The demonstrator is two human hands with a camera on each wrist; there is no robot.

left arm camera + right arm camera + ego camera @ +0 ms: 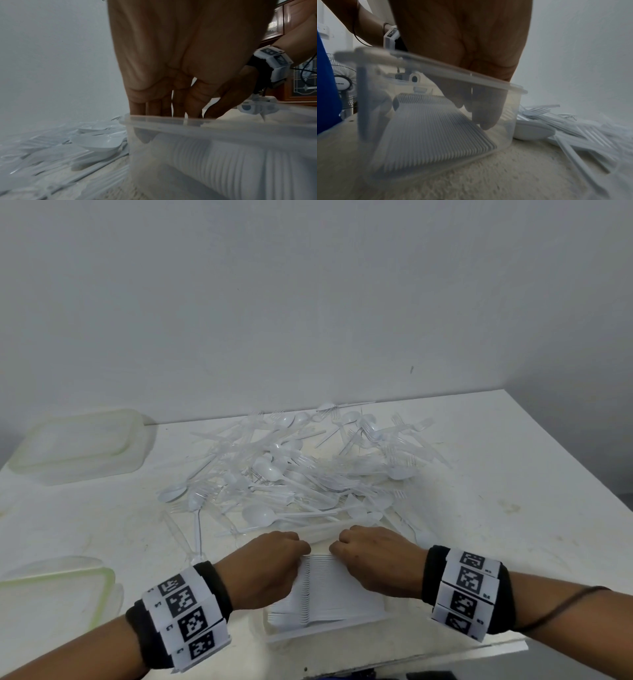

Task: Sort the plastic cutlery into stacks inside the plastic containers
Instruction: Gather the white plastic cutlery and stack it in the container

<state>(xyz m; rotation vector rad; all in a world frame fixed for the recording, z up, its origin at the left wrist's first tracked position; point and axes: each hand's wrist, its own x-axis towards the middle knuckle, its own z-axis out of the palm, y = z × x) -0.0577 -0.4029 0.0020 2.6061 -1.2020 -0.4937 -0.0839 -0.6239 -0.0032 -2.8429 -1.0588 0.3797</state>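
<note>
A clear plastic container (274,641) sits at the table's front edge, holding a tight stack of white plastic forks (337,594). Both hands reach down into its far end. Fingers of my left hand (270,563) point straight down behind the container wall (171,121), at the stack's (223,155) left side. My right hand (373,556) has straight fingers (485,116) touching the far end of the fork stack (436,128), inside the rim (453,75). Neither hand visibly grips a piece. Just beyond the container spreads a loose pile of white forks, spoons and knives (301,470).
A closed translucent container with a green-edged lid (78,446) stands at the back left by the wall. Another green-rimmed lid or box (51,594) lies at the front left. The table's front edge (445,655) runs just below the fork container. Loose cutlery (573,128) lies close against the container's far wall.
</note>
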